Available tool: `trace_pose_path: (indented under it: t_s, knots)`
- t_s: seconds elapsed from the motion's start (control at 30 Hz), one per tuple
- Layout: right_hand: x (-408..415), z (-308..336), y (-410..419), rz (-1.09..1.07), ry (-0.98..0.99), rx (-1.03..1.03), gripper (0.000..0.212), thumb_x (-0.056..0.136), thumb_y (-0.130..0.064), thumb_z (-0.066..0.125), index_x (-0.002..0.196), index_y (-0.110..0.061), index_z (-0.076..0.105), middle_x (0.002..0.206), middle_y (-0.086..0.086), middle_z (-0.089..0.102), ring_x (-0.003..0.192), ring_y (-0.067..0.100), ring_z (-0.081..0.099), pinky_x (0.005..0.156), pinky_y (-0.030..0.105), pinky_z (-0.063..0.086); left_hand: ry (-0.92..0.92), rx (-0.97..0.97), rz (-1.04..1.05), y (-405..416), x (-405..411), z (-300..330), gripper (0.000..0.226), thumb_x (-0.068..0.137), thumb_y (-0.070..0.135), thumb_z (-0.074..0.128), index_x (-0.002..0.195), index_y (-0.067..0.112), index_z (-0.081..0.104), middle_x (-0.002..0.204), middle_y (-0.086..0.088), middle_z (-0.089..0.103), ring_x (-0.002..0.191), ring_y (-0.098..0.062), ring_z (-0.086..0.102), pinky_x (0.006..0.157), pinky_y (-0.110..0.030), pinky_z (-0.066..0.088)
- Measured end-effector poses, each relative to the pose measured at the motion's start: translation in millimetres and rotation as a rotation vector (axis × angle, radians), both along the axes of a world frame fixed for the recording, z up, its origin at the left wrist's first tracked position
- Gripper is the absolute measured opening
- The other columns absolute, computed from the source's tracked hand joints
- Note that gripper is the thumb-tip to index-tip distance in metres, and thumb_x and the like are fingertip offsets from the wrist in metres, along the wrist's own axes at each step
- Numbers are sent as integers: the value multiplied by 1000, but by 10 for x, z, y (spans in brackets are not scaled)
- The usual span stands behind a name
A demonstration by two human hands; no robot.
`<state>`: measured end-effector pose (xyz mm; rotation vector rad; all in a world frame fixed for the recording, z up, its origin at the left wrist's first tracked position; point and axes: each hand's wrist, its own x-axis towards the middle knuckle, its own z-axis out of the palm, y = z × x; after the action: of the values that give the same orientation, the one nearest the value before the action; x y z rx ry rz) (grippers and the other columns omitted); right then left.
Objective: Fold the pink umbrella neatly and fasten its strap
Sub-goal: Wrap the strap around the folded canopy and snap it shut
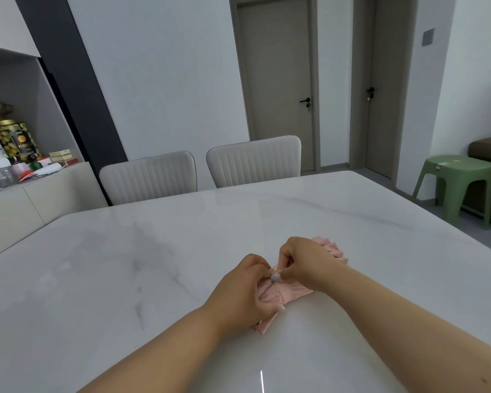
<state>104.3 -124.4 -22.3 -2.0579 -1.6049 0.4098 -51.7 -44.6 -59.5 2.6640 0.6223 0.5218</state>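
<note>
Basically both hands sit on the pink umbrella (278,296), which lies folded into a short bundle on the white marble surface (125,279), close to the person's edge. Left hand (240,293) has its grip wrapped round the near end of the bundle, fingers curled over the pleats, holding it down. Right hand (306,262) has its grip pinched together on the strap (277,272) at the bundle's middle, thumb and forefinger closed on it right beside the left fingertips. Beyond the right grip the far pleated end of the canopy sticks out; just below the pinch the pleats look gathered and fairly even. Step in hand looks like fastening the strap, folding mostly done. To do it well: keep the left grip squeezing so the pleats don't spring loose, pull the strap snug round the bundle, press its end flat onto the fastener; the fastener type cannot be told, hidden under the fingers. Loose cloth caught under the strap would bulge, so tuck first. Nothing lies near the grips on the surface. Well beyond them, two pale chairs (199,171) stand at the far edge, a sideboard with bottles and boxes (12,157) far off to the left side, a green stool (457,182) far right, two grey doors (278,80) behind. None of it gets in the way.
</note>
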Motion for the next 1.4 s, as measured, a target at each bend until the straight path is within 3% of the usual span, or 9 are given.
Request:
trace_pose_path:
  t_s: [0.1, 0.23, 0.4, 0.5, 0.7, 0.83, 0.97, 1.2, 1.4]
  knots:
    - [-7, 23, 70, -12, -13, -41, 35, 82, -28, 74, 57, -24, 51, 67, -5, 55, 72, 12, 52, 51, 15, 31, -2, -12, 27, 14, 0, -13, 53, 71, 44, 80, 112, 22, 56, 114, 12, 48, 99, -5, 53, 84, -22, 46]
    - [22, -63, 41, 5, 44, 70, 22, 80, -27, 74, 65, -19, 60, 71, -4, 59, 70, 11, 55, 59, 21, 39, 19, -26, 68, -21, -7, 4, 73, 73, 48, 78, 132, 26, 42, 128, 17, 40, 105, 2, 45, 80, -5, 36]
    - [133, -278, -146, 67, 282, 264, 20, 80, -18, 75, 66, -23, 62, 75, -9, 56, 61, -4, 51, 59, 15, 42, 62, -51, 103, -90, 2, 18, 88, 72, 49, 75, 145, 29, 30, 142, 14, 37, 117, -3, 46, 94, -18, 41]
    - [181, -322, -188, 114, 244, 304, 16, 78, -16, 76, 68, -19, 63, 79, -9, 56, 68, -3, 52, 64, 14, 42, 146, -37, 143, -85, 17, 36, 92, 69, 55, 74, 146, 30, 30, 140, 13, 43, 120, -7, 49, 96, -23, 43]
    - [101, -362, -150, 89, 226, 454, 29, 79, -10, 75, 64, -28, 56, 71, -10, 57, 66, 0, 53, 61, 14, 41, 270, 41, 138, -74, 95, 70, 56, 74, 56, 68, 120, 30, 49, 103, 9, 59, 91, -14, 57, 79, -37, 51]
    - [54, -415, -137, 120, 172, 557, 23, 78, -13, 71, 65, -23, 57, 72, -7, 57, 70, 6, 54, 62, 13, 40, 319, 138, 82, -25, 79, -4, 77, 85, 57, 57, 150, 34, 24, 109, 1, 54, 91, -15, 49, 70, -29, 37]
    - [20, -450, -127, 80, 147, 616, 16, 75, -21, 66, 68, -6, 63, 74, -1, 61, 73, 12, 55, 61, 13, 39, 335, 187, 75, -14, 94, -59, 80, 90, 56, 52, 155, 31, 12, 118, -2, 52, 105, -21, 53, 75, -29, 40]
    - [52, -379, -166, 54, 104, 528, 29, 80, -16, 74, 64, -31, 56, 65, -12, 56, 76, 4, 54, 63, 11, 37, 28, 46, 43, -25, -14, -89, 42, 84, 46, 59, 123, 39, 48, 124, 17, 45, 99, -13, 58, 81, -29, 48]
    - [-56, -317, -286, 84, -26, 312, 16, 94, -25, 57, 78, -22, 55, 67, -7, 62, 60, 4, 53, 56, 17, 39, -29, 65, 44, -14, -14, -161, 30, 86, 49, 56, 109, 31, 58, 117, 20, 47, 89, -11, 58, 77, -31, 49]
